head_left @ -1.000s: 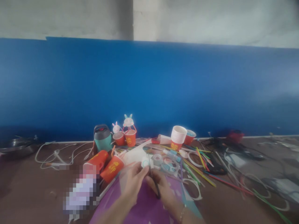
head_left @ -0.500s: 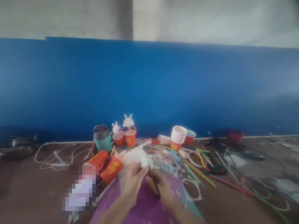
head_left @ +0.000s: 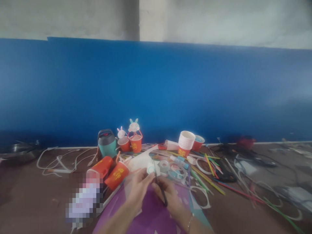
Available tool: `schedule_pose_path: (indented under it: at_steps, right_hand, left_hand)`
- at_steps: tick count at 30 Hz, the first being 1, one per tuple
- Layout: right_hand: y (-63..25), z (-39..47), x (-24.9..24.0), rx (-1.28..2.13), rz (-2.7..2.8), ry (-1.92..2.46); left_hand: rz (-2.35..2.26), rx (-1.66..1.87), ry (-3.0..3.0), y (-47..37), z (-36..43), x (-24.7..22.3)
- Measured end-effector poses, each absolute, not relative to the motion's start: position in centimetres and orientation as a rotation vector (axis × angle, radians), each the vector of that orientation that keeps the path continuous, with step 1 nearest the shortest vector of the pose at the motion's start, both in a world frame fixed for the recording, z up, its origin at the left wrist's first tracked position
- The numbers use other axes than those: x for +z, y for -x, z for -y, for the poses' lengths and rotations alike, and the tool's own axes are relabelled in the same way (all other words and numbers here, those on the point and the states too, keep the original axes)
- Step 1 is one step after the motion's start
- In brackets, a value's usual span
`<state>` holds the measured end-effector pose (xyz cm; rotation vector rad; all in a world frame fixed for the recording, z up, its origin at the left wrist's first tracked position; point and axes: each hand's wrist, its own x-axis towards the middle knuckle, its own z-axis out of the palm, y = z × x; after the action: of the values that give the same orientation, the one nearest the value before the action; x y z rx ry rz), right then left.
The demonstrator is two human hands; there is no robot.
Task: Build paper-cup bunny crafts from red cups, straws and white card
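Observation:
Between my hands is a small piece of white paper (head_left: 151,168) with a teal ring drawn on it. My left hand (head_left: 139,188) pinches its lower edge between thumb and fingers. My right hand (head_left: 168,193) is closed round a pair of scissors (head_left: 163,194) with dark handles, their blades pointing up beside the paper. Whether the blades are apart cannot be made out. Below both hands lies a purple sheet (head_left: 156,216) with small white scraps on it. A larger white sheet (head_left: 141,161) lies just beyond the paper.
Two orange paper cups (head_left: 117,176) lie tipped at the left, near a teal flask (head_left: 107,146). Rabbit-faced figures (head_left: 134,126) stand in cups at the back. A stack of cups (head_left: 186,143), tape rolls (head_left: 164,165) and coloured sticks (head_left: 209,180) sit to the right.
Almost nothing differs. Both hands keep their hold on the paper and the scissors, with only a slight shift of the fingers and of the view.

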<state>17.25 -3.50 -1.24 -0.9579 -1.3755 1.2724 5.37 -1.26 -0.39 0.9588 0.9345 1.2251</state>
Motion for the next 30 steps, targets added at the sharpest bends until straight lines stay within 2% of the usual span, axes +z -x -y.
schedule_pose_path:
  at_steps: [30]
  right_hand:
    - [-17.30, 3.29, -1.80, 1.261, 1.416, 0.928]
  left_hand:
    - [-0.923, 1.283, -0.996, -5.40, 1.38, -0.50]
